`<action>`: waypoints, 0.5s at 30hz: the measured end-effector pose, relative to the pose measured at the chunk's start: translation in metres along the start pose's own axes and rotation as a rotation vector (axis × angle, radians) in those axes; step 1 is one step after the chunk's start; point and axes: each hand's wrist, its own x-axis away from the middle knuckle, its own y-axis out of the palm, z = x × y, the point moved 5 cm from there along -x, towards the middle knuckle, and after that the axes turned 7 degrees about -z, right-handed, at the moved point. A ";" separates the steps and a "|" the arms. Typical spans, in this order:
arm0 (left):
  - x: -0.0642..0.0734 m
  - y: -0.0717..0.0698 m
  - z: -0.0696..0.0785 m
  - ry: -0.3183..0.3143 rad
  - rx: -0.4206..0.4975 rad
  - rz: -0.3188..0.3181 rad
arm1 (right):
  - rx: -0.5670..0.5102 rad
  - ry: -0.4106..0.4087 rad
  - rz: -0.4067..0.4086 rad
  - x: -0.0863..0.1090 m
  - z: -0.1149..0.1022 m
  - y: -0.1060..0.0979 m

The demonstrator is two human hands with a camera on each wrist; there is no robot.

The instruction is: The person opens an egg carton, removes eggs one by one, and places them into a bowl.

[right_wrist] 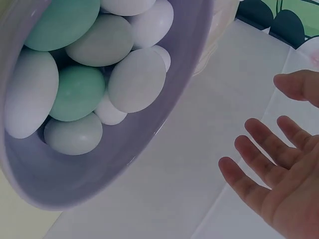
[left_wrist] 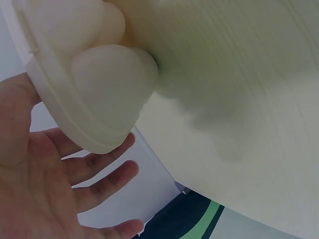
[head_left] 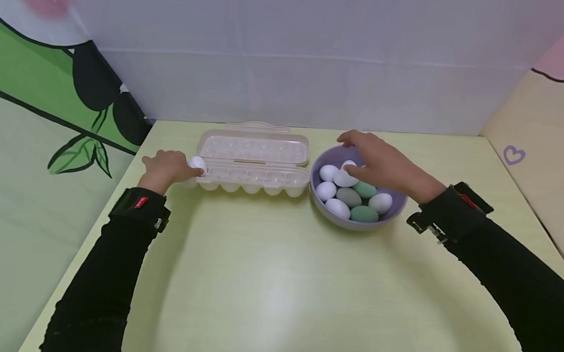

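Note:
My left hand point(head_left: 166, 168) is at the left end of a clear plastic egg carton point(head_left: 251, 177), whose lid stands open behind it. A white egg point(head_left: 198, 164) is pinched there by my thumb and a finger over the end of the carton. In the left wrist view the carton point(left_wrist: 112, 89) hides that egg and those fingertips; the other fingers are spread by its rim. Above the far side of a lavender bowl point(head_left: 320, 204) is my right hand point(head_left: 382, 162). Its fingers are spread and hold nothing in the right wrist view. White, grey and green eggs point(right_wrist: 77, 92) fill the bowl.
A pale yellow table point(head_left: 268, 280) carries the carton and, to its right, the bowl. Behind them rises a pale wall sheet point(head_left: 286, 87). Printed panels stand along the left and right edges of the table.

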 end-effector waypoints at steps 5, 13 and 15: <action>0.001 -0.001 -0.001 0.017 0.010 0.069 | -0.014 -0.011 0.002 0.000 0.001 0.000; 0.011 -0.019 0.006 0.089 0.038 0.334 | -0.048 -0.026 0.013 -0.005 0.000 -0.006; 0.018 -0.026 0.016 0.139 0.091 0.408 | -0.067 -0.028 0.014 -0.006 -0.001 -0.008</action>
